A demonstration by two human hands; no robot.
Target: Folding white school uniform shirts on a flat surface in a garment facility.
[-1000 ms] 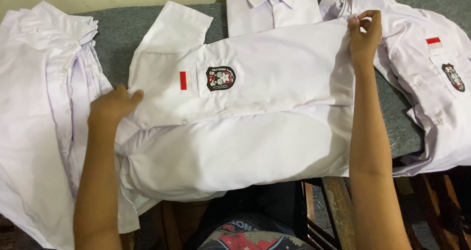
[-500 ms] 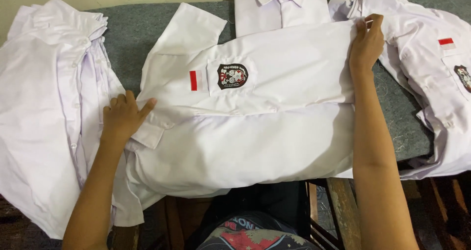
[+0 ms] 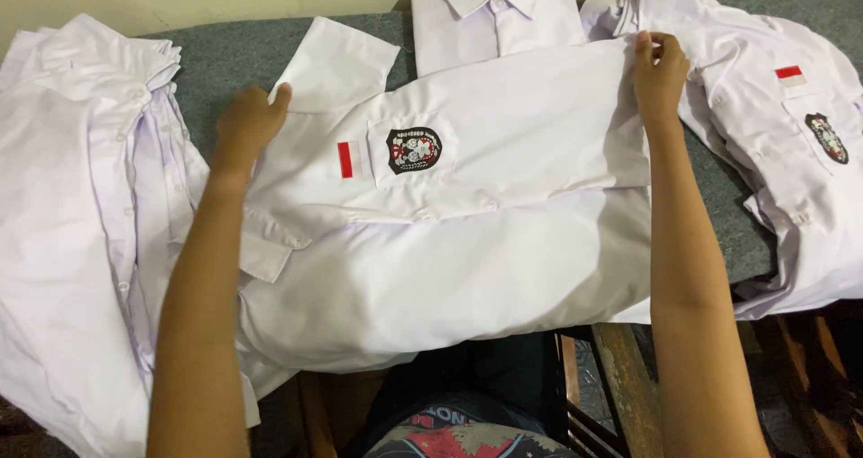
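L hand (image 3: pixel 247 121), R hand (image 3: pixel 661 67) on white shirt (image 3: pixel 503 188); shirt piles (image 3: pixel 81 206) flank.

1. You're looking down at a small red-and-white rectangular patch (image 3: pixel 350 159) sitting on the chest of the white shirt (image 3: pixel 467 233) you're spreading out in the middle.
2. Just beside it, on the pocket, a shield-shaped crest badge (image 3: pixel 414 150) is showing, dark-edged with red and white detail inside.
3. Over on the shirt at your right (image 3: pixel 791 197), another red-and-white rectangle patch (image 3: pixel 790 75) is lying near the top.
4. Below that one, a second dark shield-shaped badge (image 3: pixel 828 138) is sitting tilted on that shirt's pocket.
5. No packages, signs or screens are turning up anywhere, just these sewn-on labels.
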